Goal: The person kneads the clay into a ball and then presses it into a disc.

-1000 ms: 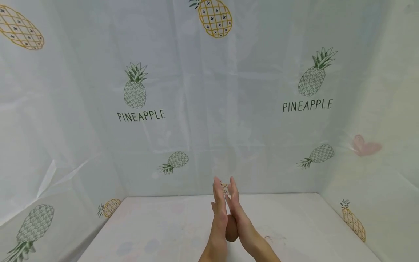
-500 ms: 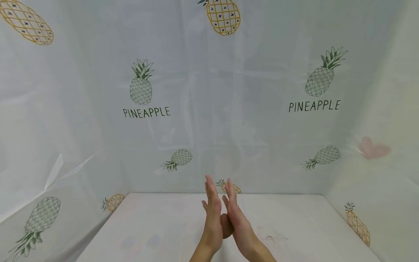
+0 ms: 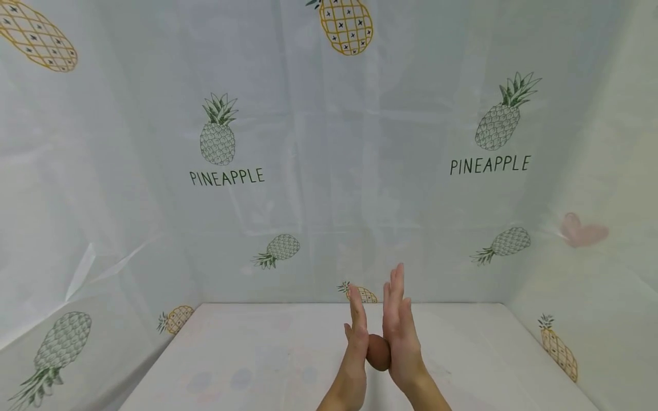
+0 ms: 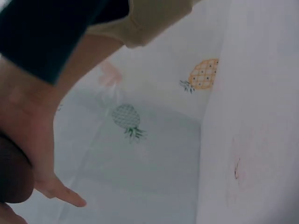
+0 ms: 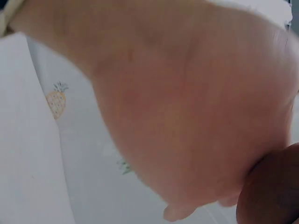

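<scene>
A smooth, brown egg-shaped ball sits between my two palms, held above the white table; its material cannot be told. My left hand presses it from the left with straight fingers pointing up and away. On the other side, my right hand presses with its palm, its fingers also straight and reaching a little farther forward. Part of the ball is hidden behind the palms. Each wrist view catches the dark ball close up, in the left wrist view at the left edge and in the right wrist view at the lower right.
The white table bears faint coloured stains. A pale sheet printed with pineapples rises behind the table and along both sides. Dark sleeve cloth shows in the left wrist view.
The hands and ball shifted left, then back right. Since half a second ago the right hand has slid forward and the left hand back, with the ball still between the palms.
</scene>
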Demonstrator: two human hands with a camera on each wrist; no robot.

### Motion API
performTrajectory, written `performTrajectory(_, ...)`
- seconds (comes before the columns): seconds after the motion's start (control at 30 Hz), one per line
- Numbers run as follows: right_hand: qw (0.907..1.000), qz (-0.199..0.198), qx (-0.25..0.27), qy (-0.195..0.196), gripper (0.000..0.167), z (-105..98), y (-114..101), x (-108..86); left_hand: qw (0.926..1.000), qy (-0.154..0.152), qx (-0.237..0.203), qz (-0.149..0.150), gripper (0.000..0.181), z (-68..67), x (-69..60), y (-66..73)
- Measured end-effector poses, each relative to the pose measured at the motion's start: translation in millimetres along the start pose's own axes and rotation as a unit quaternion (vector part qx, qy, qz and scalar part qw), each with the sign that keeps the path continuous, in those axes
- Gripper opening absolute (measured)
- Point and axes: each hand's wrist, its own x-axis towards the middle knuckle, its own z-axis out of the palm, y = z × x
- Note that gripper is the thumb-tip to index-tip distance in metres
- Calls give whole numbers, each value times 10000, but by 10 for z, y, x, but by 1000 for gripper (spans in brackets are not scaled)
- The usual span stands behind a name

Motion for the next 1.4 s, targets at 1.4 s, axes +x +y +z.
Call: performTrajectory(1.4, 9995, 86, -211, 236, 55, -49, -34, 8, 9982, -182, -332, -465, 56, 18, 18, -47)
